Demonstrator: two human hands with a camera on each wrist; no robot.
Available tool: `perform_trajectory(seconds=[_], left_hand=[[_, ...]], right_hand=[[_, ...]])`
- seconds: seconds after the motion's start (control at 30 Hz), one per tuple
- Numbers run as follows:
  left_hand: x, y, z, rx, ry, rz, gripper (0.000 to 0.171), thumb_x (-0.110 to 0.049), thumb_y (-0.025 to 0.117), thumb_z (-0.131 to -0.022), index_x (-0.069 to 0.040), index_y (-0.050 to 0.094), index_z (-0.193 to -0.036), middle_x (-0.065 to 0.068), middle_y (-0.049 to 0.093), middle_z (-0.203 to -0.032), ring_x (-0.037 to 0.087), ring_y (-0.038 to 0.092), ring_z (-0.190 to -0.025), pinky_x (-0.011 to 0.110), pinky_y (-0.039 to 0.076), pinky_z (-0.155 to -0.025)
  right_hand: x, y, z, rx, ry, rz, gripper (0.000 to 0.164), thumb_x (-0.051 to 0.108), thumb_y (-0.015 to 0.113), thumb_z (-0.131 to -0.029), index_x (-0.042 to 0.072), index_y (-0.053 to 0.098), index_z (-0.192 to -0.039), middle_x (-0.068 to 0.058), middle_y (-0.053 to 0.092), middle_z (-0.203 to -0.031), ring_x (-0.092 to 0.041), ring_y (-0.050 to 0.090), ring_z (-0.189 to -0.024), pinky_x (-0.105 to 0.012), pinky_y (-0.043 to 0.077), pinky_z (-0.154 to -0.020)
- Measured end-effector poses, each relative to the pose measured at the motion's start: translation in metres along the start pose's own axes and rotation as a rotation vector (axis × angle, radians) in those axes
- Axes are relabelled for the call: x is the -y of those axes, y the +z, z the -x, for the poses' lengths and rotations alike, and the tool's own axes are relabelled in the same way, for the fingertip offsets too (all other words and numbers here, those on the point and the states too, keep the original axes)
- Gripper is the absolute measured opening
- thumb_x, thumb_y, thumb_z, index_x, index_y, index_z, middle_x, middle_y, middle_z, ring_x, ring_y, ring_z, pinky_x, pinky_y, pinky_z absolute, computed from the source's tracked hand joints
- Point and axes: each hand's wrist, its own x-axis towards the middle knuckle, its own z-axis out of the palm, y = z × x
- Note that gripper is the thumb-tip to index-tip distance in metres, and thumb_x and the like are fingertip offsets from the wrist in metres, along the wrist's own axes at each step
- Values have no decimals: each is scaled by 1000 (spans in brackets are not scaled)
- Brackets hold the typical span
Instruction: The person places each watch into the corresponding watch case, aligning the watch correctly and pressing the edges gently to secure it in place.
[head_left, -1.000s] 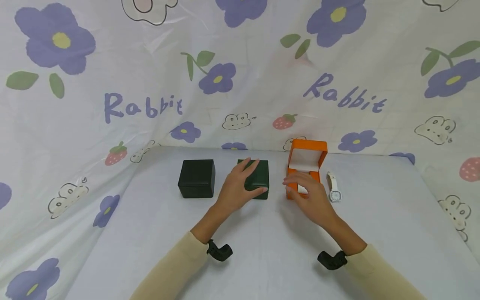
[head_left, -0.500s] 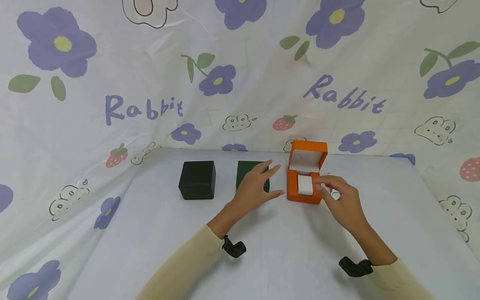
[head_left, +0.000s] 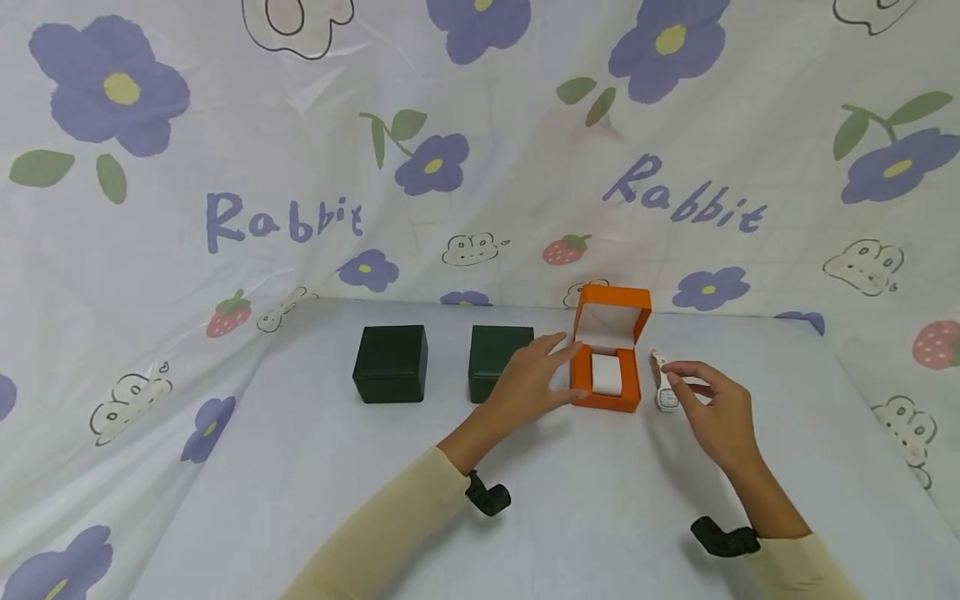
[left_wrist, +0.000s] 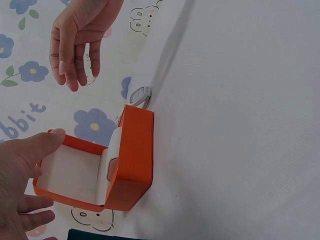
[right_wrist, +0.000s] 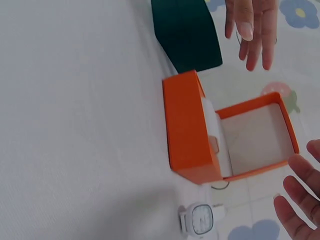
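An orange watch box (head_left: 627, 403) stands with its lid raised, showing a white lining and a white cushion (head_left: 606, 375) inside. My left hand (head_left: 525, 382) is beside the box's left edge, fingers spread and thumb out, holding nothing. To the right of the box lies a white wristwatch (head_left: 666, 399) with a square face, its strap pointing away from me. Above the watch hovers my right hand (head_left: 718, 415), thumb and fingers loosely bent and partly hiding the strap. In the left wrist view, that hand's fingers hang apart from the watch (left_wrist: 138, 94).
A dark green box (head_left: 498, 340), lid down, sits left of the orange box, partly behind my left hand. Farther left is a closed black box (head_left: 391, 364). A printed cloth (head_left: 517, 183) rises behind the white tabletop (head_left: 600, 517).
My right hand has moved right, from over the orange box to over the watch. My left hand has moved right, from the green box to the orange box's edge. The boxes stay put.
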Motion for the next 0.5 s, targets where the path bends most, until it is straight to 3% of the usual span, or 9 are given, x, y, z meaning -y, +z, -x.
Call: perform_trajectory(seconds=[0.27, 0.5], left_hand=[[-4, 7, -11, 7, -3, -26, 83, -48, 75, -90, -16, 39, -158, 10, 47, -155, 24, 45, -141, 46, 39, -116], [-3, 9, -21, 58, -38, -60, 85, -50, 75, -90, -18, 37, -159, 8, 48, -153, 23, 45, -140, 44, 40, -116]], right_hand=[[-18, -8, -1, 16, 91, 61, 22, 23, 63, -102, 6, 75, -112, -10, 74, -112, 11, 52, -99, -5, 44, -79], [-33, -5, -2, 25, 136, 105, 23, 22, 64, -102, 5, 75, -112, -13, 74, -109, 6, 53, -94, -5, 44, -74]])
